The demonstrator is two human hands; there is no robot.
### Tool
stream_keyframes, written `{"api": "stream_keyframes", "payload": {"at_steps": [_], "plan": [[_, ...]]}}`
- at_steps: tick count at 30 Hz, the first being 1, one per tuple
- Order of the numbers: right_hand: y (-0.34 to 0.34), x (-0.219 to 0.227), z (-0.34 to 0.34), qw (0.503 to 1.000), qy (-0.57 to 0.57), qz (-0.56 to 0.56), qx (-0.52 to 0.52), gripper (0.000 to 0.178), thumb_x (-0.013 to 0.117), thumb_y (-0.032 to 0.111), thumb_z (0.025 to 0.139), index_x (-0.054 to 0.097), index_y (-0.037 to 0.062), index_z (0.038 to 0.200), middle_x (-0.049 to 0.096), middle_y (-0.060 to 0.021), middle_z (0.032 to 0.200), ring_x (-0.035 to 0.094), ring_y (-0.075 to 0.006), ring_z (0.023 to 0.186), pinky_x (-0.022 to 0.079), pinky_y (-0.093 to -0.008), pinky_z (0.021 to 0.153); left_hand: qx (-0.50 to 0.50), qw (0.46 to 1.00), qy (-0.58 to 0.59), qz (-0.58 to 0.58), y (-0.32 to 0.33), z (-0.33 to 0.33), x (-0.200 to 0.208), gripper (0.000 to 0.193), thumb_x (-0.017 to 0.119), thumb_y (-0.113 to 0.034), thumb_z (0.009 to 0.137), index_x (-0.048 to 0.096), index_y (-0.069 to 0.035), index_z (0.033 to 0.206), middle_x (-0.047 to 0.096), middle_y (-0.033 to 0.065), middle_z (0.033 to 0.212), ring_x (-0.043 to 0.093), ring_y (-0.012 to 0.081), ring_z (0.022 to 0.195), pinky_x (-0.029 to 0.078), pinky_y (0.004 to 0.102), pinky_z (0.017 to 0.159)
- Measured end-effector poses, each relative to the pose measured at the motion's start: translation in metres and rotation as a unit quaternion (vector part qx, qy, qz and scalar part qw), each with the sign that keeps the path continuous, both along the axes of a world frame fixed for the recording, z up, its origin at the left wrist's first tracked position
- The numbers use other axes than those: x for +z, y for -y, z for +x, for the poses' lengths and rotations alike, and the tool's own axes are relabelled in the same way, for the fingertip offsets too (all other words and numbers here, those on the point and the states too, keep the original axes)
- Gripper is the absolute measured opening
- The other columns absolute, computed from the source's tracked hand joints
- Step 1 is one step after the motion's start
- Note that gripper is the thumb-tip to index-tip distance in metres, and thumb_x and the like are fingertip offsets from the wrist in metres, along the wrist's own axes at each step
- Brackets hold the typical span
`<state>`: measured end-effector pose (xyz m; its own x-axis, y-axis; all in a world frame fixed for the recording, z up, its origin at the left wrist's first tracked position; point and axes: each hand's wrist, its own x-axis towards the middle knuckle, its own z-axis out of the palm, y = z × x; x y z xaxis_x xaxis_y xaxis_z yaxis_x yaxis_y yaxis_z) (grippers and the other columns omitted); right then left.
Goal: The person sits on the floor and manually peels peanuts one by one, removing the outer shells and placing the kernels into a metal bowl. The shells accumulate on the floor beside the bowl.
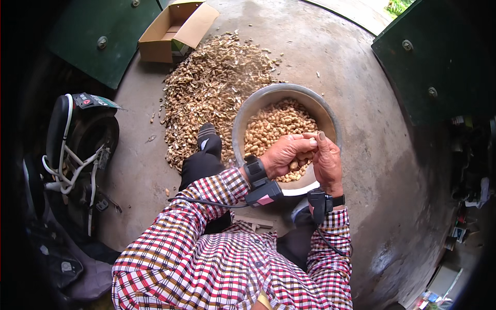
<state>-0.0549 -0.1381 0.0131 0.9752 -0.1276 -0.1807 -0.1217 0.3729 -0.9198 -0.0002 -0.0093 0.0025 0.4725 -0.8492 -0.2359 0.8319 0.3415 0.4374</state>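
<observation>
Both my hands are over a metal basin (330,118) filled with peanuts in their shells (281,124). My left hand (281,156) is closed, its thumb and fingertips pressed together toward the right hand. Facing it, my right hand (328,163) is also closed, thumb and fingers pinched. The fingertips of the two hands meet above the basin's right part. Whatever is between them is too small and covered to make out. A few peanuts show in the gap beneath the hands, and I cannot tell whether any are held. Each wrist wears a black strapped device with a cable.
A broad heap of peanut shells (206,88) covers the concrete floor left of the basin, beside my foot (207,135). Behind it stands an open cardboard box (157,50). A small wheeled vehicle with a white frame (67,165) is at the left. Green door panels (429,67) flank the bright opening.
</observation>
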Motion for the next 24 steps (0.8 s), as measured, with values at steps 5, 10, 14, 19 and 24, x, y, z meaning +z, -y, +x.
{"api": "stream_keyframes", "payload": {"at_steps": [5, 10, 14, 19, 24], "plan": [[0.006, -0.005, -0.002, 0.999, 0.012, -0.001, -0.034, 0.024, 0.052, 0.019, 0.087, 0.057, -0.0033, 0.095, 0.061, -0.0098, 0.088, 0.058, -0.0136, 0.078, 0.046, -0.0244, 0.072, 0.006, 1.000, -0.013, -0.002, 0.005, 0.000, -0.012, 0.019, 0.060, -0.018, 0.080, 0.056, -0.004, 0.092, 0.055, 0.0001, 0.075, 0.046, 0.0031, 0.050, 0.036, 0.0158, 0.039], [0.006, 0.000, -0.003, 0.997, 0.025, -0.024, -0.070, 0.018, 0.057, 0.016, 0.084, 0.060, -0.0018, 0.088, 0.061, -0.0036, 0.079, 0.054, -0.0080, 0.069, 0.042, -0.0201, 0.063, 0.011, 1.000, -0.003, 0.026, 0.006, -0.005, -0.005, 0.014, 0.061, -0.019, 0.079, 0.055, -0.006, 0.080, 0.052, -0.0009, 0.064, 0.043, 0.0033, 0.046, 0.033, 0.0157, 0.037], [0.004, 0.006, -0.004, 0.997, 0.024, -0.024, -0.074, 0.017, 0.056, 0.016, 0.085, 0.060, -0.0008, 0.085, 0.060, -0.0022, 0.078, 0.052, -0.0069, 0.069, 0.041, -0.0193, 0.064, 0.006, 1.000, 0.001, 0.031, 0.003, -0.003, -0.004, 0.013, 0.061, -0.014, 0.078, 0.054, -0.004, 0.076, 0.053, 0.0014, 0.066, 0.047, 0.0063, 0.050, 0.038, 0.0184, 0.041], [0.002, 0.009, -0.005, 0.996, 0.024, -0.009, -0.085, 0.019, 0.056, 0.019, 0.085, 0.059, -0.0001, 0.085, 0.059, -0.0015, 0.077, 0.052, -0.0061, 0.069, 0.041, -0.0190, 0.064, 0.027, 0.999, -0.005, 0.032, 0.003, -0.002, -0.003, 0.013, 0.062, -0.014, 0.078, 0.054, -0.003, 0.076, 0.053, 0.0018, 0.065, 0.047, 0.0061, 0.049, 0.037, 0.0176, 0.039], [0.004, 0.006, -0.006, 0.991, 0.022, -0.111, -0.073, 0.021, 0.056, 0.021, 0.085, 0.059, 0.0004, 0.086, 0.058, -0.0002, 0.077, 0.050, -0.0049, 0.069, 0.040, -0.0188, 0.062, 0.016, 1.000, 0.000, 0.026, 0.004, -0.003, -0.003, 0.014, 0.062, -0.015, 0.078, 0.055, -0.003, 0.076, 0.053, 0.0015, 0.064, 0.046, 0.0057, 0.046, 0.035, 0.0167, 0.037]]}}
